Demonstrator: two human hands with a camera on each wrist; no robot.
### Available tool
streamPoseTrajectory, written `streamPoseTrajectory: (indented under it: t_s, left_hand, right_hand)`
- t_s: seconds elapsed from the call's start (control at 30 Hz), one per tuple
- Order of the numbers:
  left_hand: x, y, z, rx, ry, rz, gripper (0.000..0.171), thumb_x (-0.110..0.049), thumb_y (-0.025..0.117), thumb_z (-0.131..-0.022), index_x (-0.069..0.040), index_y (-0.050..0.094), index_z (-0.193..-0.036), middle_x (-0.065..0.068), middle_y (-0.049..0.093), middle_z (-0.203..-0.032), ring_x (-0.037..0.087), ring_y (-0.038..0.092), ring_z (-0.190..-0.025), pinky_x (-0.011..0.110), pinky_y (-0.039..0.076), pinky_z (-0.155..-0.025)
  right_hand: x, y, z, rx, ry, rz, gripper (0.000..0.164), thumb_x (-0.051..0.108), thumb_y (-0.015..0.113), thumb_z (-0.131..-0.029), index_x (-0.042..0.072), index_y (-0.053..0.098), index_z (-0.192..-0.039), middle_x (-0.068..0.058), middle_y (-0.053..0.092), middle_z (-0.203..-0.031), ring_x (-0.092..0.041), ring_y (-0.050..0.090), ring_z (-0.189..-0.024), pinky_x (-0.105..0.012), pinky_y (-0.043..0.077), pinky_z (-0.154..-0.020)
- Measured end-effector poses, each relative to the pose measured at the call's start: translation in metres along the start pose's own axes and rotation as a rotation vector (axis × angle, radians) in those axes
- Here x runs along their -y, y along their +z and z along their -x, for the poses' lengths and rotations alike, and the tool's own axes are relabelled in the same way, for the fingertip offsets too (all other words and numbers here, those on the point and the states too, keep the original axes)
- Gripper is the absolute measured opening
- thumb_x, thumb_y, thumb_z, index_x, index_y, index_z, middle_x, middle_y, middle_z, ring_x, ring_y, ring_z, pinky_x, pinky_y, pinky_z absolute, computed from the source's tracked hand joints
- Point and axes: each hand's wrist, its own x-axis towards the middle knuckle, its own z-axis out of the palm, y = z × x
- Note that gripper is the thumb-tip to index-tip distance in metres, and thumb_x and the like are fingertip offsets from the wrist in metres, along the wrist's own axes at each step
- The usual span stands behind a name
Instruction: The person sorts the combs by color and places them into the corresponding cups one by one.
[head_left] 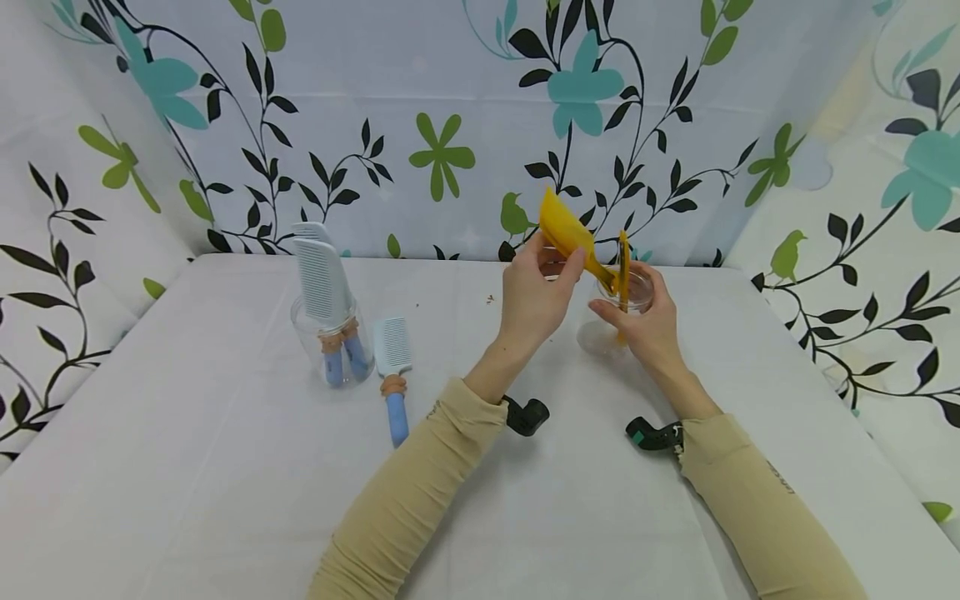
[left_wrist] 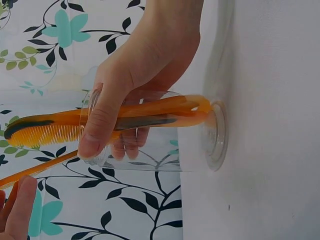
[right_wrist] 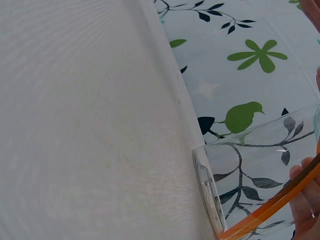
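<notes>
In the head view my left hand (head_left: 528, 300) pinches a yellow comb (head_left: 564, 225) by its wide toothed part. Its handle slants down to the mouth of a clear glass jar (head_left: 642, 288). My right hand (head_left: 654, 327) grips this jar around its upper part, thumb on the near side. Another yellow-orange comb (left_wrist: 42, 132) stands in the jar, teeth above the rim and handle end near the base. Through the glass wall (right_wrist: 250, 155) in the right wrist view, an orange handle (right_wrist: 267, 212) is visible. The left wrist view shows the jar's base against the white tabletop.
On the left a second clear jar (head_left: 306, 333) holds pale blue combs (head_left: 322, 279) with blue handles and brown figures at the neck. A similar comb (head_left: 392, 346) lies on the white table (head_left: 187, 467) beside it. A patterned cloth (head_left: 360, 75) hangs behind.
</notes>
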Motion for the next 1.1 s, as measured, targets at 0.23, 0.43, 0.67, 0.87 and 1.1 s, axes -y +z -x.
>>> streamPoseTrajectory:
  t_s: [0.23,0.43,0.67,0.87,1.1]
  left_hand:
    - [0.002,0.004,0.003,0.061,-0.069,-0.014,0.03,-0.022,0.059,-0.1,-0.004,0.059,-0.124,0.009,0.071,-0.11,0.018,0.07,-0.098,0.022,0.058,-0.08]
    - [0.005,0.008,0.005,0.094,-0.101,-0.024,0.032,-0.022,0.058,-0.1,-0.005,0.06,-0.127,0.008,0.07,-0.116,0.019,0.068,-0.106,0.025,0.058,-0.085]
    - [0.007,0.009,0.006,0.126,-0.084,-0.028,0.035,-0.025,0.06,-0.101,-0.003,0.062,-0.127,0.011,0.071,-0.117,0.021,0.068,-0.107,0.022,0.057,-0.088]
    - [0.009,0.009,0.006,0.13,-0.076,-0.022,0.035,-0.026,0.063,-0.1,-0.003,0.063,-0.126,0.011,0.071,-0.117,0.021,0.069,-0.106,0.021,0.056,-0.088]
    - [0.012,0.01,0.006,0.146,-0.054,-0.031,0.033,-0.022,0.063,-0.099,-0.002,0.063,-0.125,0.011,0.071,-0.116,0.02,0.068,-0.107,0.018,0.054,-0.09]
  right_hand:
    - [-0.001,0.0,0.0,0.0,-0.013,-0.021,0.072,0.026,0.081,-0.085,0.013,0.041,-0.145,-0.012,0.055,-0.143,-0.028,0.051,-0.128,-0.055,0.029,-0.118]
    - [0.0,0.001,0.0,0.004,-0.017,-0.014,0.072,0.026,0.08,-0.086,0.012,0.041,-0.145,-0.012,0.056,-0.141,-0.026,0.052,-0.126,-0.054,0.029,-0.118]
    - [0.002,0.001,0.0,-0.004,-0.025,-0.005,0.071,0.027,0.08,-0.086,0.013,0.042,-0.144,-0.011,0.053,-0.144,-0.027,0.047,-0.129,-0.06,0.027,-0.116]
    - [0.002,0.0,0.001,-0.01,-0.025,0.02,0.071,0.029,0.08,-0.086,0.014,0.042,-0.144,-0.012,0.053,-0.143,-0.027,0.045,-0.129,-0.062,0.028,-0.114]
    - [0.0,0.0,0.001,-0.009,-0.03,0.011,0.071,0.029,0.08,-0.086,0.014,0.042,-0.144,-0.014,0.055,-0.14,-0.028,0.047,-0.127,-0.061,0.027,-0.115]
